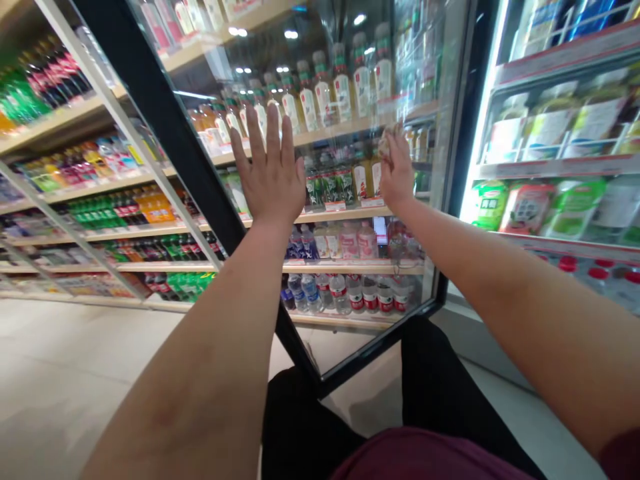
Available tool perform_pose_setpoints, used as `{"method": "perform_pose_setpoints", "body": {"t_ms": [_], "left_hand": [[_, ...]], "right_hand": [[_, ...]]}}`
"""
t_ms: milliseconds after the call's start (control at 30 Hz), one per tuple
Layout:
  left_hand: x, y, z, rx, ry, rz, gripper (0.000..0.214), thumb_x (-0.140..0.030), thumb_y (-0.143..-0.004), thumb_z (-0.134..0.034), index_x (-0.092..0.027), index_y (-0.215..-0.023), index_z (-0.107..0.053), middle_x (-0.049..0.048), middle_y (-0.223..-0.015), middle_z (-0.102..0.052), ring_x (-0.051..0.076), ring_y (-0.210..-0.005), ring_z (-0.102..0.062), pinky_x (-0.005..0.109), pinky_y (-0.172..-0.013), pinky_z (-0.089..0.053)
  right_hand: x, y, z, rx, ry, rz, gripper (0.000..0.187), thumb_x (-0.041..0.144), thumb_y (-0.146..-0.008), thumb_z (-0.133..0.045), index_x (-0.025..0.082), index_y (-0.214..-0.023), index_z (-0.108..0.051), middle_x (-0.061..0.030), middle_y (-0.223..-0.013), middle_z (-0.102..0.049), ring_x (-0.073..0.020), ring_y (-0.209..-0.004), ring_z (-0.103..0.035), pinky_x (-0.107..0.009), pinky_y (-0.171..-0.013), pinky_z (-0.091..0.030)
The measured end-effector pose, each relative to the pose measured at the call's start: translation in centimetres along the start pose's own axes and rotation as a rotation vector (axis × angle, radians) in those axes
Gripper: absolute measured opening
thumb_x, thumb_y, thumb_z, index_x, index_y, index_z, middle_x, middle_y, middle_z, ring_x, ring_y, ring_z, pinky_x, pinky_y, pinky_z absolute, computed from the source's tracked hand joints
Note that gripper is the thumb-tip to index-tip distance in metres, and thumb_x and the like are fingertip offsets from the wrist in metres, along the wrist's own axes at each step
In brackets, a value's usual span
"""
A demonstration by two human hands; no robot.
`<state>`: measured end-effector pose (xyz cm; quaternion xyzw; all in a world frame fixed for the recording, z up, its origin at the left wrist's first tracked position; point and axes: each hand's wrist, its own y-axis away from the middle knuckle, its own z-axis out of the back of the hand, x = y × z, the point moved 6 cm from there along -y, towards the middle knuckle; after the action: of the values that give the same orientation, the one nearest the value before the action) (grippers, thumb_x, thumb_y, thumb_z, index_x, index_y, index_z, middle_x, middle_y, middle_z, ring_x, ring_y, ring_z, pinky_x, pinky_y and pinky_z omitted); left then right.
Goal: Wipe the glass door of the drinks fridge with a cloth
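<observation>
Drink shelves [165, 267] fill the background beyond your grip. One glass door [383, 342] stands before you: your left hand [273, 177] is spread flat on it; your right hand [399, 170] pinches one cloth [385, 144] against it.

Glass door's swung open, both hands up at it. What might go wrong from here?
1. Smudges: the left hand looks pressed flat on the glass door, fingers spread, so it may leave prints.
2. Bump: the door's bottom corner appears close to the left knee; a push on the glass could swing it into the leg.
3. Slip: the crumpled cloth is bunched in the right hand and might slide out.
</observation>
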<state>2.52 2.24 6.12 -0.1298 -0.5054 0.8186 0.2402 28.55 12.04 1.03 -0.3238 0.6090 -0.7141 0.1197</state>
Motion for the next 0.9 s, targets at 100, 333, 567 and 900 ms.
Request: {"method": "perform_pose_setpoints", "body": {"t_ms": [100,333,567,900], "left_hand": [[0.1,-0.1,0.0,-0.005,-0.087,-0.008,0.102,-0.059,-0.065,-0.050,-0.033,-0.156,-0.010,-0.0255,-0.161,-0.016,0.004,-0.137,0.045,0.037,-0.128,0.020],[-0.2,-0.2,0.1,-0.017,-0.133,-0.007,0.084,-0.057,-0.082,-0.036,-0.027,-0.157,-0.014,-0.0169,-0.165,-0.015,0.007,-0.144,0.036,0.040,-0.127,0.019],[-1.2,0.3,0.9,-0.030,-0.040,0.023,0.066,-0.045,-0.096,-0.031,-0.029,-0.158,-0.021,-0.0131,-0.166,-0.004,0.016,-0.152,0.015,0.042,-0.126,0.019],[-0.8,0.2,0.9,-0.041,-0.086,-0.015,0.065,-0.039,-0.097,-0.038,-0.031,-0.159,-0.019,-0.0115,-0.165,-0.002,0.019,-0.153,0.009,0.047,-0.127,0.015]], "right_hand": [[-1.2,-1.6,0.2,0.022,-0.023,-0.063,0.057,0.023,-0.092,-0.040,0.026,-0.149,-0.042,-0.0005,-0.161,-0.034,-0.0210,-0.154,-0.019,-0.052,-0.127,-0.018],[-2.8,0.9,1.1,0.020,0.022,-0.163,0.058,0.016,-0.092,-0.039,0.020,-0.150,-0.039,-0.0046,-0.163,-0.031,-0.0187,-0.153,-0.022,-0.048,-0.127,-0.020],[-5.2,-0.1,1.8,-0.010,0.063,-0.239,0.057,0.014,-0.091,-0.038,0.016,-0.148,-0.042,-0.0077,-0.161,-0.033,-0.0203,-0.151,-0.026,-0.046,-0.126,-0.019],[-8.9,2.9,2.8,-0.009,0.050,-0.369,0.059,0.020,-0.091,-0.040,0.017,-0.150,-0.039,-0.0096,-0.161,-0.034,-0.0234,-0.150,-0.027,-0.049,-0.125,-0.022]]}}
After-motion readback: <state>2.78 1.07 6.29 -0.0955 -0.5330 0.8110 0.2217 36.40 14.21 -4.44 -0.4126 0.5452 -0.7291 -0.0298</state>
